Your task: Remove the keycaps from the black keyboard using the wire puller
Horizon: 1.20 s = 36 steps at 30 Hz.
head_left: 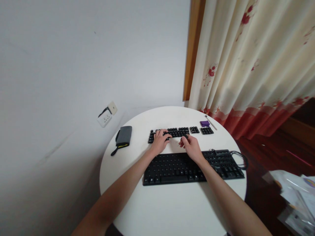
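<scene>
Rows of loose black keycaps lie on the round white table, beyond a black keyboard. My left hand rests at the left part of these rows, fingers spread over the keycaps. To the right, my right hand is closed in a pinch just above the table, between the rows and the keyboard. Something small and dark shows by its fingertips; it is too small to make out. Across much of the keyboard, bare key positions show, while its bottom row and right side carry keycaps. My right forearm passes over the keyboard.
A grey pouch with a strap lies at the left. Smaller keycap groups, a folded purple cloth and a thin brush-like stick are at the back right. The coiled cable overhangs the right edge. A wall socket is behind.
</scene>
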Each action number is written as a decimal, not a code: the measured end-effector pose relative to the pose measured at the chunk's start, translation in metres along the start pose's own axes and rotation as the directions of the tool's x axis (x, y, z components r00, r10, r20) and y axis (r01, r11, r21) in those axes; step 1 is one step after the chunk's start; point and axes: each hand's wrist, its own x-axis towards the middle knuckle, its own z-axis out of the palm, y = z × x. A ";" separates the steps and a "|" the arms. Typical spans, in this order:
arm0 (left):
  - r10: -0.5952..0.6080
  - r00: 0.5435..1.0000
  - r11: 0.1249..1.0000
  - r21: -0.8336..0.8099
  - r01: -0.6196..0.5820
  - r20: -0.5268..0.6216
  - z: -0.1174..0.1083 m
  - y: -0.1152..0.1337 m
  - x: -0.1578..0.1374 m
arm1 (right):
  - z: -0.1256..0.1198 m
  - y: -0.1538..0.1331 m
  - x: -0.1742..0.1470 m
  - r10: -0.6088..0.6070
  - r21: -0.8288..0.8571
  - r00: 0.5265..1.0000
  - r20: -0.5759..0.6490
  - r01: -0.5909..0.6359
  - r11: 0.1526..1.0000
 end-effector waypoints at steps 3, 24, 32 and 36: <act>0.078 0.996 0.988 -0.134 -0.073 0.034 -0.011 0.003 -0.001 | -0.001 -0.001 0.001 -0.001 0.012 1.000 0.010 0.001 1.000; 0.393 0.790 0.840 -0.534 -0.098 0.472 -0.027 0.034 -0.017 | -0.018 -0.037 -0.055 -0.078 -0.195 0.878 0.472 0.191 0.962; 0.418 0.775 0.816 -0.571 -0.090 0.474 -0.022 0.031 -0.016 | -0.020 -0.035 -0.057 -0.127 -0.191 0.777 0.617 0.304 0.933; 0.427 0.766 0.811 -0.578 -0.089 0.480 -0.022 0.032 -0.016 | -0.020 -0.035 -0.058 -0.193 -0.197 0.728 0.657 0.413 0.889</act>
